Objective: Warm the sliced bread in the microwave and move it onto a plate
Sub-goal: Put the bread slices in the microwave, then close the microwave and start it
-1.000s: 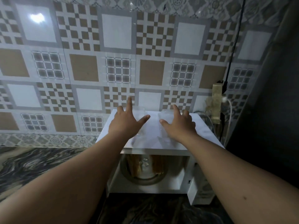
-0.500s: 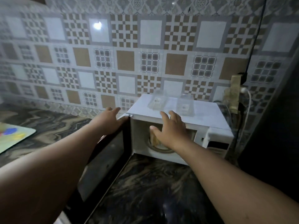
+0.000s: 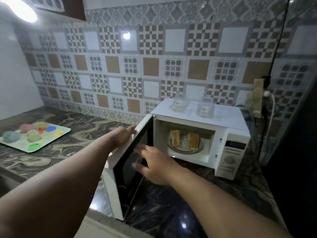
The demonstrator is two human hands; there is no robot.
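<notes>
The microwave (image 3: 202, 134) stands on the marbled bench (image 3: 82, 134) with its door (image 3: 130, 162) swung open; bread slices (image 3: 186, 140) stand upright inside. The left hand (image 3: 124, 134) rests on the door's top edge; the right hand (image 3: 154, 165) hovers with fingers spread before the opening.

Single head-worn wide-angle view, looking forward and down over both forearms. Faces the tiled wall across the surface (image 3: 82, 127); open microwave (image 3: 202, 134) close, right of centre.

A pale tray (image 3: 51, 141) with coloured lumps (image 3: 32, 135) lies on the marble counter (image 3: 82, 134). Behind the counter is a tiled wall (image 3: 151, 66). A wall plug (image 3: 258, 97) is at the counter's far right.
</notes>
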